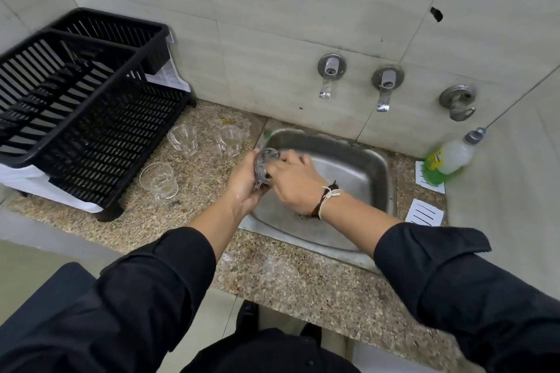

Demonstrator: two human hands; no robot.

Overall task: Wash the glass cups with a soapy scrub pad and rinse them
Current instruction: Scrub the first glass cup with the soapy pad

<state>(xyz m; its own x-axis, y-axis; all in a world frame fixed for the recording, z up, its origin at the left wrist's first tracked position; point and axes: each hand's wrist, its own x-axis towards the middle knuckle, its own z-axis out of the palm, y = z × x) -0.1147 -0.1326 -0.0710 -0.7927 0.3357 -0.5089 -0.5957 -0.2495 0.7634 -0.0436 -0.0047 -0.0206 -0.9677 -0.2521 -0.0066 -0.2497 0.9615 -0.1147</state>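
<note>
- While the left hand [242,182] grips a cup [264,165] over the sink's [357,145] left edge, the right hand [292,182] has fingers curled at its mouth; pad unseen.
- Three cups [183,139] stand on the worktop [303,281] beside the rack [75,106].

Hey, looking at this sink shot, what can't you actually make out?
Head view:
- Scrub pad: hidden, if present, by the right hand against the cup held by the left hand.
- Bottle label: too small to read.
- Dish rack: left end cut off by the frame edge.

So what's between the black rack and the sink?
In the head view, three glass cups stand on the speckled counter between the black rack and the sink: one, another, a third.
</note>
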